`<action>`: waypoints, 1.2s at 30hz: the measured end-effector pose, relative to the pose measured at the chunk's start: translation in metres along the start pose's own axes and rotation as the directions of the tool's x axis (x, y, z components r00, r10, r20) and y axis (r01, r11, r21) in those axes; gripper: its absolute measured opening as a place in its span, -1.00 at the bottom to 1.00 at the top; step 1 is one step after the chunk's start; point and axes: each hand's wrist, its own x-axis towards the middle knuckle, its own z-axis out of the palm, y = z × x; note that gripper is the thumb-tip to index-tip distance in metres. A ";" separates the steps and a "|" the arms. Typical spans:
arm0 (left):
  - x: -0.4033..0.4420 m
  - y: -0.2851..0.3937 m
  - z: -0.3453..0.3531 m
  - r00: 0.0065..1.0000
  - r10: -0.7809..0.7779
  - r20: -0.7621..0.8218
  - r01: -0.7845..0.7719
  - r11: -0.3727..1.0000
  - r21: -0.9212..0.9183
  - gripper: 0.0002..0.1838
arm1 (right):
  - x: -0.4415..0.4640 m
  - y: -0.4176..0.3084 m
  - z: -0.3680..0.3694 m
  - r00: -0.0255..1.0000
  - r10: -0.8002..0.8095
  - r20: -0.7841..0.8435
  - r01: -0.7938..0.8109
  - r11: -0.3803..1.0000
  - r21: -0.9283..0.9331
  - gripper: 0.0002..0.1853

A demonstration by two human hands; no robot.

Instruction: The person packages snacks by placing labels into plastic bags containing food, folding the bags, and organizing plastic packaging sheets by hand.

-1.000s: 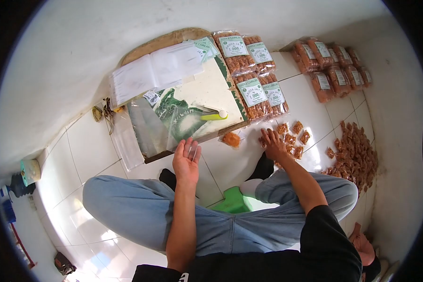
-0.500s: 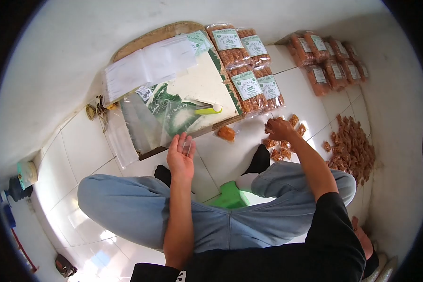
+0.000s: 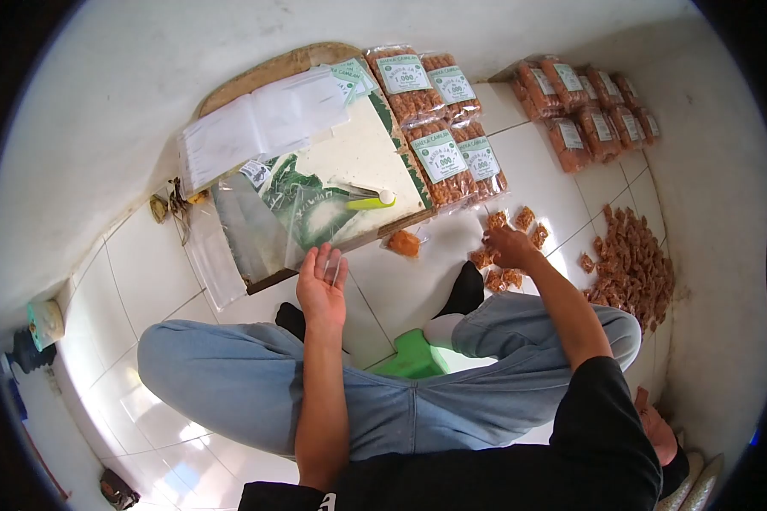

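My left hand [image 3: 322,285] is palm up by the board's front edge. Its fingers are against the edge of a clear plastic bag [image 3: 305,228], which stands up over the board. My right hand [image 3: 510,247] is palm down with curled fingers among small wrapped snack packets [image 3: 526,218]. What lies under its fingertips is hidden. One orange packet [image 3: 403,244] sits apart, between the hands. On the low board [image 3: 382,157] lies a stapler-like tool with a yellow-green handle [image 3: 371,203].
White bags [image 3: 260,123] and green labels [image 3: 349,77] lie on the board. Labelled snack packs [image 3: 441,156] stand beside it, with more packs [image 3: 601,128] by the wall. A heap of small packets [image 3: 632,268] is at the right. A green stool [image 3: 413,356] shows between my legs.
My right hand has shifted slightly down toward me, uncovering a packet behind it. My left hand and the plastic bag stay nearly as they were. The view has tilted slightly.
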 end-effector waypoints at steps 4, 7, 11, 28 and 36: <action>0.000 0.001 0.001 1.000 0.003 -0.010 -0.003 1.000 -0.005 -0.54 | -0.003 -0.024 0.003 0.974 -0.055 0.219 0.104 0.970 -0.218 -0.45; -0.001 0.004 -0.001 1.000 0.011 -0.021 -0.011 1.000 -0.004 -0.54 | -0.007 -0.032 0.018 0.996 -0.022 0.091 0.045 0.964 -0.263 -0.47; 0.002 0.001 -0.003 1.000 0.027 0.002 -0.027 1.000 -0.006 -0.53 | -0.001 -0.021 0.051 0.999 0.051 0.000 -0.051 0.992 -0.114 -0.44; -0.062 -0.017 0.022 0.938 0.304 0.165 -0.335 0.684 0.647 0.03 | -0.002 -0.136 -0.159 0.933 0.307 -0.187 -0.052 0.630 0.775 -0.42; -0.116 -0.051 0.046 0.769 0.235 0.594 -0.400 0.902 0.162 -0.33 | -0.031 -0.270 -0.180 0.903 0.362 -0.230 -0.131 0.743 0.657 -0.20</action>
